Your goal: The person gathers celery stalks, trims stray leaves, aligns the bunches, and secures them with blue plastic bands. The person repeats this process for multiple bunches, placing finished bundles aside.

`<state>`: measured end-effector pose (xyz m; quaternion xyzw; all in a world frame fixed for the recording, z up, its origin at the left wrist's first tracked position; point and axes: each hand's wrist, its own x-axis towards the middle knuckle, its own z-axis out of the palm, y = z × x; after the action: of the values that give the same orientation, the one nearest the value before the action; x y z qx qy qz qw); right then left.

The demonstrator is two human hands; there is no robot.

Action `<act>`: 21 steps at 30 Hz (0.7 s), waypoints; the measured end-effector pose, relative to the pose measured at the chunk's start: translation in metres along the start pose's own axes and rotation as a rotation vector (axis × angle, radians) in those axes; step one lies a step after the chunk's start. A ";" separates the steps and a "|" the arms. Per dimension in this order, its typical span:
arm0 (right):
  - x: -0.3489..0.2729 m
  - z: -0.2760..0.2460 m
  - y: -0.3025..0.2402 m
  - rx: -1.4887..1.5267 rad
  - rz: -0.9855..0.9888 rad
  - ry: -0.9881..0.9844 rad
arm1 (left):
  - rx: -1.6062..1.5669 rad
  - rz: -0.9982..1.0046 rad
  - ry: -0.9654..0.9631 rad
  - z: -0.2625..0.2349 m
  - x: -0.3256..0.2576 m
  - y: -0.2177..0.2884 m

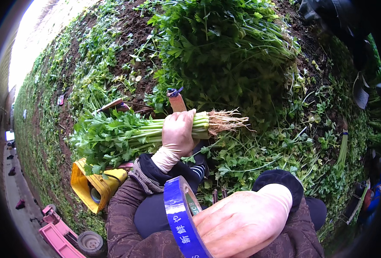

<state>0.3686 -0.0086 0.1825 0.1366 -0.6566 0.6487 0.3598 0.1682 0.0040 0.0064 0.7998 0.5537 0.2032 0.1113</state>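
Note:
My left hand (176, 134), in a pale thin glove, is wrapped round a bunch of celery (134, 134) lying crosswise before me. Its leaves point left, and its tan roots (228, 122) stick out to the right of my fist. Low in front of my lap, my right hand (246, 217), also gloved, grips a roll of blue printed tape (176, 215), with the fingertips hidden behind or inside the ring. Just beyond my left hand rises a short post wrapped in orange-pink material (177, 101), with a scrap of purple-blue tape at its top.
A large heap of celery (224, 38) lies ahead. At my left sits a yellow plastic container (77, 185) with a roll-like object inside; farther lower left is a pink cart (59, 238). A tied bunch (343, 146) lies at right. Loose leaves litter the soil. Dark clothing shows at upper right.

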 end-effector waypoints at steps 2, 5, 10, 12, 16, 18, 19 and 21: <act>0.000 -0.008 -0.006 0.030 0.069 -0.091 | 0.014 0.006 -0.003 0.001 0.000 -0.001; 0.004 -0.012 -0.008 0.041 0.104 -0.158 | 0.015 0.000 -0.007 0.000 0.000 0.000; 0.005 -0.002 0.003 -0.062 -0.064 -0.005 | 0.008 -0.016 -0.028 -0.002 0.000 0.001; 0.001 -0.002 0.002 -0.065 -0.031 -0.032 | 0.013 -0.011 -0.029 -0.003 0.000 0.001; -0.002 -0.005 -0.002 -0.041 -0.001 -0.034 | 0.014 -0.003 -0.022 -0.003 0.001 0.001; -0.001 -0.008 -0.005 -0.038 0.036 -0.055 | 0.020 -0.004 -0.018 -0.003 0.001 0.001; -0.001 -0.009 -0.007 -0.030 0.054 -0.078 | 0.018 -0.006 -0.023 -0.003 0.000 0.000; -0.001 -0.011 -0.008 -0.009 0.083 -0.113 | -0.006 0.006 -0.018 -0.001 0.000 -0.001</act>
<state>0.3772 0.0005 0.1870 0.1440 -0.6838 0.6513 0.2957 0.1671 0.0042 0.0067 0.8028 0.5498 0.1981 0.1180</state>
